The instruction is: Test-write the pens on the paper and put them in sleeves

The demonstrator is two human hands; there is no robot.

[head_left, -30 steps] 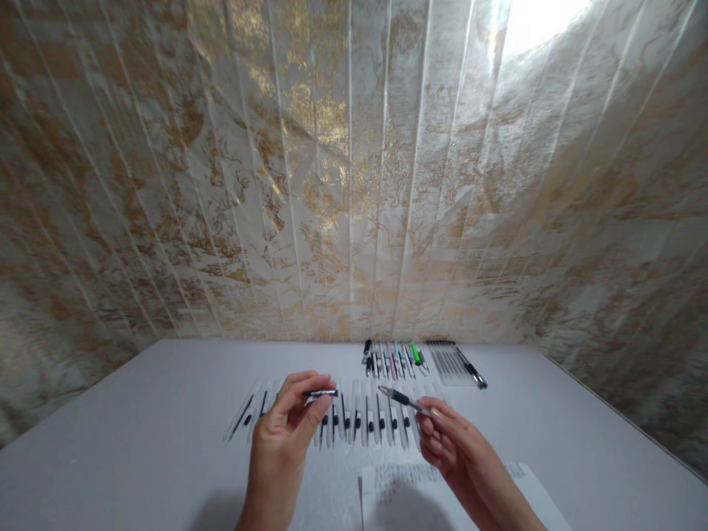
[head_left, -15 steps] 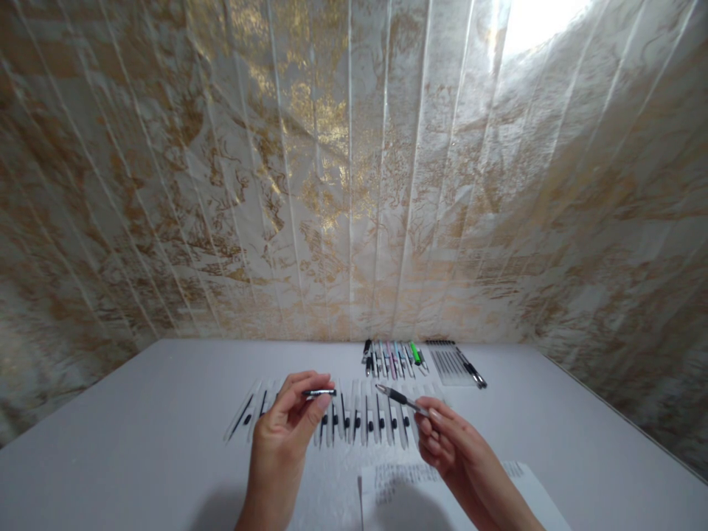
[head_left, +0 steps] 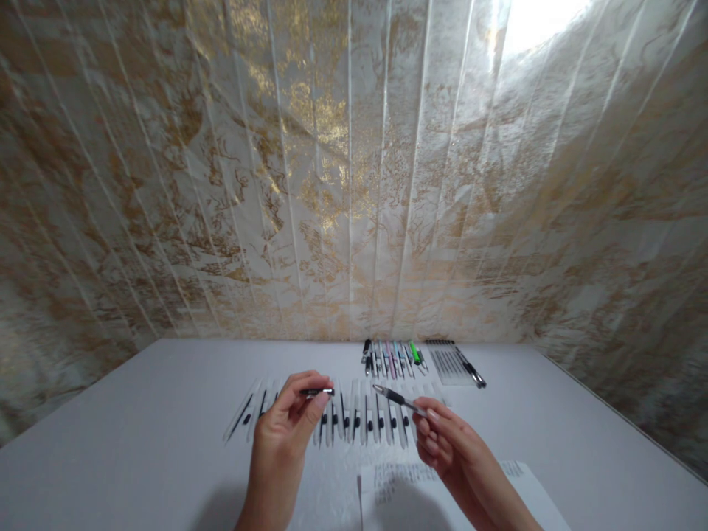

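Between the thumb and fingers of my left hand (head_left: 290,424) is a black pen cap (head_left: 317,392), lying sideways with its shiny end to the right. My right hand (head_left: 450,435) pinches a pen (head_left: 397,398) by its clear barrel. The pen's black grip and bare tip point left, toward the cap, with a gap between them. Under and behind both hands lies a row of clear pen tubes (head_left: 354,413) with dark refills and small black caps beside them. My left hand hides part of that row.
Several assorted pens, one with a bright green part (head_left: 414,352), lie at the back. Right of them is a clear pack of refills (head_left: 450,367) with black pens (head_left: 471,367) along its edge. Handwritten paper (head_left: 398,490) lies at the front. A gold-patterned curtain (head_left: 332,184) hangs behind the table.
The pen in my right hand has shifted very slightly left toward the cap. My left hand has hardly moved, and both grips are the same.
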